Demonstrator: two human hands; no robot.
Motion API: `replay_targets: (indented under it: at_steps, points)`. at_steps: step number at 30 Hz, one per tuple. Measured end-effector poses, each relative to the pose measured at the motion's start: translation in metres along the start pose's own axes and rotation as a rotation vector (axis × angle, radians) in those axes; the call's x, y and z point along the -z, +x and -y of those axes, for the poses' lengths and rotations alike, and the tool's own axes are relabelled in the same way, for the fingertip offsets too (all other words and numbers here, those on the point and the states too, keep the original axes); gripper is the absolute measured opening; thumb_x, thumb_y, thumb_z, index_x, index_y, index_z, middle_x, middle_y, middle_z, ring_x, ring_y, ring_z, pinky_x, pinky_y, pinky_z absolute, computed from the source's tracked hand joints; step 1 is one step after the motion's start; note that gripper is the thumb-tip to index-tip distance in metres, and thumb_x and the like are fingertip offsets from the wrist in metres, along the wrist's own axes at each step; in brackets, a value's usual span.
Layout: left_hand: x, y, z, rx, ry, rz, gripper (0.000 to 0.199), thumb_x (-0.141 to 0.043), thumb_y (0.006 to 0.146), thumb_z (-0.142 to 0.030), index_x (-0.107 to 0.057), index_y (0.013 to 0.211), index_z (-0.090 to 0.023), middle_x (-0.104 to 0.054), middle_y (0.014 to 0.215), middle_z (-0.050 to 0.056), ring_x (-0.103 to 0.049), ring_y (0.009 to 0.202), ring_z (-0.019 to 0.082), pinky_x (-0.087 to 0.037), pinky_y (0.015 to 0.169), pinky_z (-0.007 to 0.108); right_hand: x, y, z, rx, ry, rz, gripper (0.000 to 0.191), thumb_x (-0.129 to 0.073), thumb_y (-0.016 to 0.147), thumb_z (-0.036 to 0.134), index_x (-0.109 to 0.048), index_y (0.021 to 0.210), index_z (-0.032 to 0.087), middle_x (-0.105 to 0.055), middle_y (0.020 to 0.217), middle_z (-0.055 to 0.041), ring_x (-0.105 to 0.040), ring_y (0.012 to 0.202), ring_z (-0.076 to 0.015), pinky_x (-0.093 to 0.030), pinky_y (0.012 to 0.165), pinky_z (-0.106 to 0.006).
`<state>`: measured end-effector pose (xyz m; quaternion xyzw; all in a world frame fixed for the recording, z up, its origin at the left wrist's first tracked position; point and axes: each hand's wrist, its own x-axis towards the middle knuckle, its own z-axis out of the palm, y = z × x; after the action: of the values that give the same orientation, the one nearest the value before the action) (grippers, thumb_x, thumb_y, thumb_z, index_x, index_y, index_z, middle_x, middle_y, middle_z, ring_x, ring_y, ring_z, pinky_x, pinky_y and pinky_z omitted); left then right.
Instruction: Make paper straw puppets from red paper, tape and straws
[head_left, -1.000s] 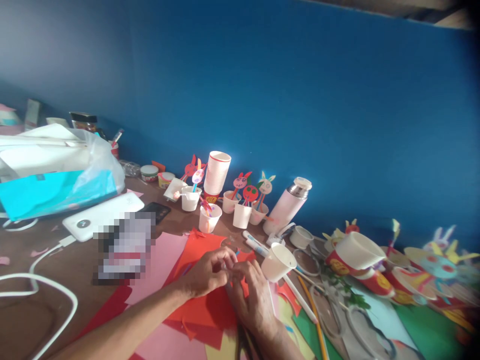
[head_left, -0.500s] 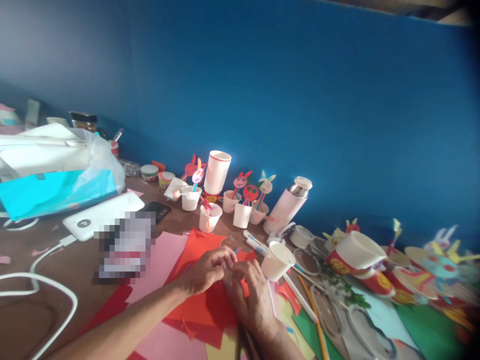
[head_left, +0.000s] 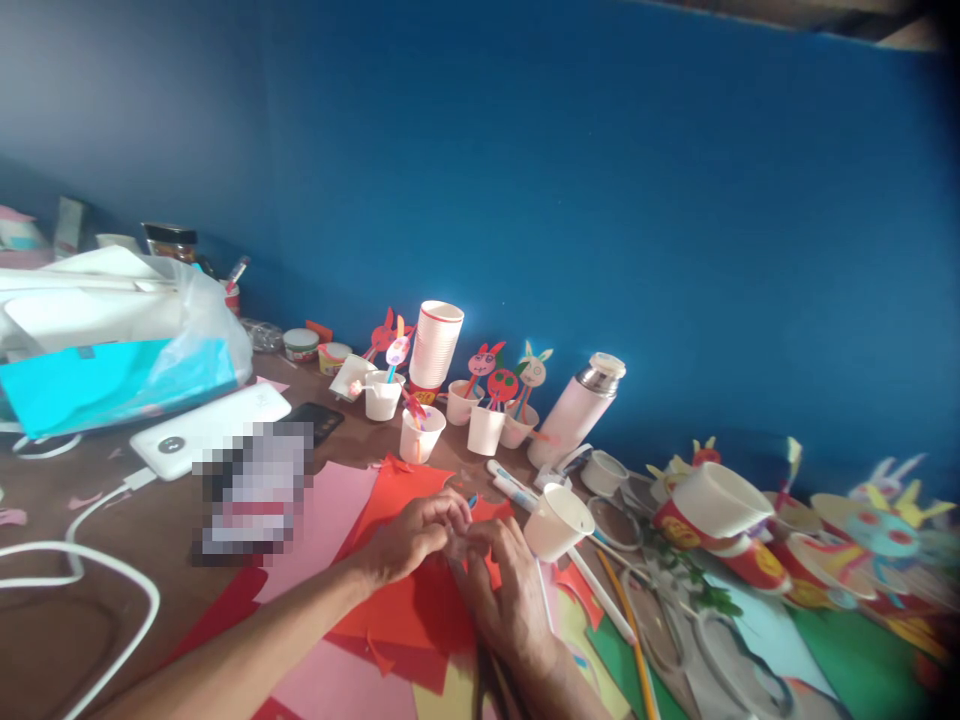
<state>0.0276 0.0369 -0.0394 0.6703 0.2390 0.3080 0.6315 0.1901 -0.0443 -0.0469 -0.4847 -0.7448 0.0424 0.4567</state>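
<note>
My left hand [head_left: 421,533] and my right hand [head_left: 506,590] meet over red paper [head_left: 420,620] on the table. The fingers of both are bent and pressed together; whatever lies between the fingertips is too small and hidden to name. A small blue tip shows just behind them. Pink paper [head_left: 315,530] lies left of the red sheets. Close to my right hand, on its far right side, stands a white paper cup [head_left: 559,522]. Behind the hands, a paper cup [head_left: 421,435] and others hold sticks with cut-paper rabbit faces.
A stack of cups [head_left: 436,345] and a pink thermos [head_left: 576,410] stand by the blue wall. A white power bank [head_left: 214,430] with a cable and a blurred-out object lie left. Pencil [head_left: 630,625], tape rings, green paper and decorated cups [head_left: 720,500] are at the right.
The fingers of both hands have shifted very slightly where they meet. Otherwise the view has moved only a little.
</note>
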Motion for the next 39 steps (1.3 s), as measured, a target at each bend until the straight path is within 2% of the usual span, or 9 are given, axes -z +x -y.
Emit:
replay_targets:
  at_steps: [4, 10, 14, 16, 21, 24, 26, 30, 39]
  points:
    - [-0.001, 0.0, 0.004, 0.038, -0.075, 0.028, 0.023, -0.051, 0.068, -0.026, -0.061, 0.086, -0.017, -0.056, 0.108, 0.005, -0.051, 0.062, 0.012, -0.042, 0.059, 0.028, 0.004, 0.001, -0.005, -0.162, 0.061, -0.049, 0.017, -0.044, 0.094, 0.017, -0.06, 0.091, 0.02, -0.061, 0.078, -0.0025, -0.056, 0.067, -0.0168, -0.046, 0.062, -0.029]
    - [-0.005, 0.002, 0.01, 0.039, -0.097, 0.04, 0.029, -0.065, 0.077, -0.037, -0.058, 0.096, -0.017, -0.057, 0.09, 0.001, -0.045, 0.057, 0.009, -0.035, 0.053, 0.023, 0.006, 0.001, -0.004, -0.265, 0.18, -0.048, 0.016, -0.047, 0.095, 0.026, -0.061, 0.089, 0.021, -0.063, 0.078, -0.0005, -0.059, 0.071, -0.0153, -0.049, 0.066, -0.023]
    - [-0.006, 0.001, 0.012, 0.02, -0.125, 0.066, 0.036, -0.069, 0.078, -0.045, -0.059, 0.096, -0.015, -0.056, 0.108, 0.007, -0.049, 0.058, 0.007, -0.038, 0.054, 0.024, 0.005, 0.0, -0.008, -0.357, 0.311, -0.077, 0.02, -0.047, 0.097, 0.033, -0.06, 0.087, 0.022, -0.063, 0.079, -0.0001, -0.06, 0.075, -0.0159, -0.05, 0.071, -0.024]
    - [-0.006, 0.0, 0.01, 0.011, -0.128, 0.057, 0.037, -0.069, 0.079, -0.046, -0.06, 0.097, -0.015, -0.054, 0.113, 0.008, -0.051, 0.059, 0.008, -0.04, 0.055, 0.025, 0.004, 0.0, -0.012, -0.356, 0.342, -0.098, 0.02, -0.047, 0.098, 0.034, -0.061, 0.089, 0.022, -0.064, 0.081, -0.0005, -0.061, 0.079, -0.0165, -0.051, 0.074, -0.025]
    - [-0.009, -0.002, 0.001, -0.021, -0.102, -0.009, 0.031, -0.069, 0.08, -0.045, -0.061, 0.09, -0.016, -0.053, 0.114, 0.006, -0.056, 0.066, 0.01, -0.046, 0.059, 0.025, 0.0, 0.002, -0.022, -0.316, 0.293, -0.184, 0.015, -0.054, 0.095, 0.033, -0.062, 0.101, 0.022, -0.064, 0.101, -0.0047, -0.061, 0.097, -0.0196, -0.05, 0.085, -0.031]
    - [-0.01, -0.002, -0.002, -0.113, 0.068, -0.086, 0.025, -0.068, 0.082, -0.042, -0.063, 0.088, -0.018, -0.057, 0.111, 0.006, -0.06, 0.084, 0.017, -0.05, 0.073, 0.027, -0.001, 0.002, -0.022, -0.306, 0.241, -0.202, 0.012, -0.054, 0.096, 0.03, -0.062, 0.093, 0.021, -0.064, 0.094, -0.0036, -0.061, 0.091, -0.0189, -0.048, 0.085, -0.032]
    - [-0.01, -0.002, -0.001, -0.185, 0.208, -0.148, 0.021, -0.067, 0.083, -0.039, -0.064, 0.087, -0.019, -0.059, 0.109, 0.006, -0.06, 0.096, 0.02, -0.048, 0.085, 0.029, -0.001, 0.001, -0.019, -0.296, 0.213, -0.199, 0.013, -0.053, 0.096, 0.028, -0.063, 0.089, 0.021, -0.064, 0.091, -0.003, -0.061, 0.089, -0.0185, -0.048, 0.084, -0.032]
    - [-0.01, -0.002, 0.006, -0.289, 0.381, -0.235, 0.017, -0.066, 0.084, -0.036, -0.062, 0.088, -0.02, -0.06, 0.109, 0.006, -0.06, 0.098, 0.02, -0.047, 0.087, 0.029, 0.0, 0.001, -0.015, -0.248, 0.167, -0.187, 0.009, -0.057, 0.094, 0.024, -0.065, 0.091, 0.022, -0.065, 0.091, -0.0028, -0.061, 0.09, -0.0189, -0.046, 0.084, -0.032]
    - [-0.01, -0.007, 0.002, -0.327, 0.54, -0.198, 0.014, -0.062, 0.089, -0.031, -0.06, 0.098, -0.02, -0.057, 0.119, 0.009, -0.064, 0.099, 0.019, -0.051, 0.086, 0.028, -0.001, 0.0, -0.014, -0.231, 0.139, -0.178, 0.008, -0.057, 0.094, 0.022, -0.06, 0.086, 0.022, -0.063, 0.087, -0.0008, -0.06, 0.086, -0.0177, -0.044, 0.081, -0.03]
